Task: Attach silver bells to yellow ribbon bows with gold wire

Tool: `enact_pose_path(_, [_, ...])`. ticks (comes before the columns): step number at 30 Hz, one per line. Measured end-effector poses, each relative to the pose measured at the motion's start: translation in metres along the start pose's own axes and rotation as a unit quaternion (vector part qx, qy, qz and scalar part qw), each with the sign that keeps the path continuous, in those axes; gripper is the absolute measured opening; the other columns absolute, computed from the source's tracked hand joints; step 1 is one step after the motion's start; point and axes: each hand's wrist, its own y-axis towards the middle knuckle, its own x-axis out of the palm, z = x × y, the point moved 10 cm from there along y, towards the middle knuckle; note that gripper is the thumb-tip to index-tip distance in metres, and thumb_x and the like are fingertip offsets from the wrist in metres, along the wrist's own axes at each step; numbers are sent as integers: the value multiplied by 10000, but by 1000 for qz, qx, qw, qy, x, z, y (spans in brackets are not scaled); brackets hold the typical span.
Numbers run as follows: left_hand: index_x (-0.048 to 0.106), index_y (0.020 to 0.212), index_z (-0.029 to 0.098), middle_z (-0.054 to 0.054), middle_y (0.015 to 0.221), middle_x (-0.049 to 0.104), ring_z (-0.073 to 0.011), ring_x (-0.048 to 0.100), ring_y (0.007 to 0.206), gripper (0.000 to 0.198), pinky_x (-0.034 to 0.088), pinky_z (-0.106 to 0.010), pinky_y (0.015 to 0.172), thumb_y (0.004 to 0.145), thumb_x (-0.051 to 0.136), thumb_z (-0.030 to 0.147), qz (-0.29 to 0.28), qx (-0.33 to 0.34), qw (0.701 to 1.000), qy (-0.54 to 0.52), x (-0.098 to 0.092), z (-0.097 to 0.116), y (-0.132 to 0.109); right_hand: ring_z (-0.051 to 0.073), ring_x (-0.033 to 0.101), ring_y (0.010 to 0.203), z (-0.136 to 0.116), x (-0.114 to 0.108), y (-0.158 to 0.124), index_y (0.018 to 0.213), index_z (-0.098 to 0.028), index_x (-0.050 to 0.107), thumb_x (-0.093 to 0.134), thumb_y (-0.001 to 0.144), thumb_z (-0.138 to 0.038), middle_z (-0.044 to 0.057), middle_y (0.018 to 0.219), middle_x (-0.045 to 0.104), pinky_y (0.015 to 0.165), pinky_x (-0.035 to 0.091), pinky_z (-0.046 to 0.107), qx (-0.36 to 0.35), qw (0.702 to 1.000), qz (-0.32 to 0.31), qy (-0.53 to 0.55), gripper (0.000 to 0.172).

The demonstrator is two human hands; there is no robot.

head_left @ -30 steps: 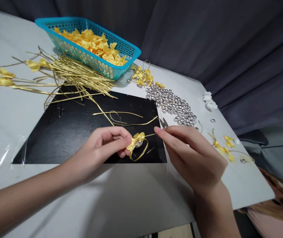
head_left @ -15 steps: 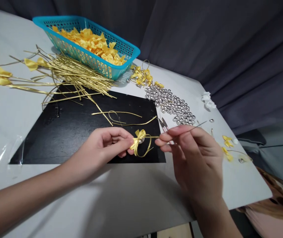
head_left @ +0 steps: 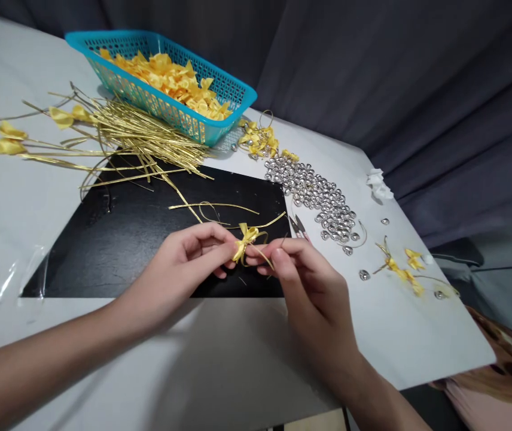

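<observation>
Now, from the head view, I see my left hand (head_left: 184, 263) and right hand (head_left: 303, 275) meet over the near edge of the black rectangular mat (head_left: 121, 239), each grip pinching the small yellow ribbon bow (head_left: 244, 240) and its thin gold wire (head_left: 262, 254), lifted clear for working. Beyond lie the silver beads (head_left: 319, 194), the gold wire bundle (head_left: 143, 137) and the turquoise plastic basket (head_left: 220, 129); bare white desk (head_left: 220, 359) lies near me.

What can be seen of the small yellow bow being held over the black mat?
The yellow bow is a small satin-looking ribbon bow with two loops and short tails. A thin gold wire curves out from its knot. It is held just above the black mat, pinched between the left hand and the right hand, whose fingertips meet at it.
</observation>
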Motion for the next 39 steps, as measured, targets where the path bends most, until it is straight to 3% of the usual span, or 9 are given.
enact_pose_path(6, [668, 687, 183, 50, 593, 584, -68, 498, 573, 76, 408, -131, 539, 730, 664, 246, 23, 2, 1000, 3, -6, 0, -1, 88, 629, 852, -6, 7, -2, 917, -241, 632, 467, 936, -183, -12, 894, 684, 766, 507, 170, -30, 999, -30, 2, 176])
enact_pose_path(14, [702, 696, 175, 28, 645, 648, -76, 546, 606, 85, 418, -142, 554, 727, 684, 252, -16, -22, 1000, -11, 0, -3, 1, 62, 612, 810, -13, 6, 1, 910, -231, 637, 478, 921, -140, -30, 836, 649, 734, 494, 137, -65, 997, -34, -10, 183])
enact_pose_path(20, [654, 680, 151, 35, 584, 582, -75, 512, 574, 164, 406, -150, 544, 769, 626, 285, -30, -19, 999, 34, 5, 1, 1, 29, 572, 565, -14, -8, -3, 893, -226, 638, 483, 930, -183, -37, 803, 642, 544, 485, 131, -54, 999, 5, 7, 165])
enact_pose_path(25, [640, 706, 167, 57, 587, 559, -56, 480, 528, 163, 381, -134, 494, 782, 636, 311, -68, -31, 997, 18, 15, -2, 0, 56, 646, 723, -24, -25, -4, 908, -246, 641, 473, 940, -191, -31, 817, 666, 678, 535, 147, -89, 994, 58, 34, 179])
enact_pose_path(30, [662, 705, 176, 63, 590, 597, -36, 497, 514, 130, 370, -113, 482, 784, 652, 278, -104, -52, 993, -21, 20, -6, -2, 67, 670, 709, -13, -9, 2, 873, -224, 622, 493, 927, -189, -27, 782, 692, 671, 550, 144, -41, 999, 6, 16, 145])
enact_pose_path(35, [673, 712, 176, 46, 608, 660, -50, 574, 582, 86, 411, -113, 546, 753, 686, 251, -103, -50, 992, -52, 18, -6, -2, 84, 686, 732, -13, 0, 1, 863, -209, 626, 488, 918, -161, -18, 779, 712, 684, 552, 159, -37, 999, -16, 13, 157])
enact_pose_path(39, [644, 720, 165, 26, 636, 695, -64, 598, 571, 145, 405, -125, 524, 677, 755, 250, -89, -98, 989, -65, 17, -16, -4, 87, 688, 732, -15, 1, 1, 870, -206, 627, 490, 912, -151, -18, 793, 714, 667, 553, 164, -37, 999, -20, 14, 154])
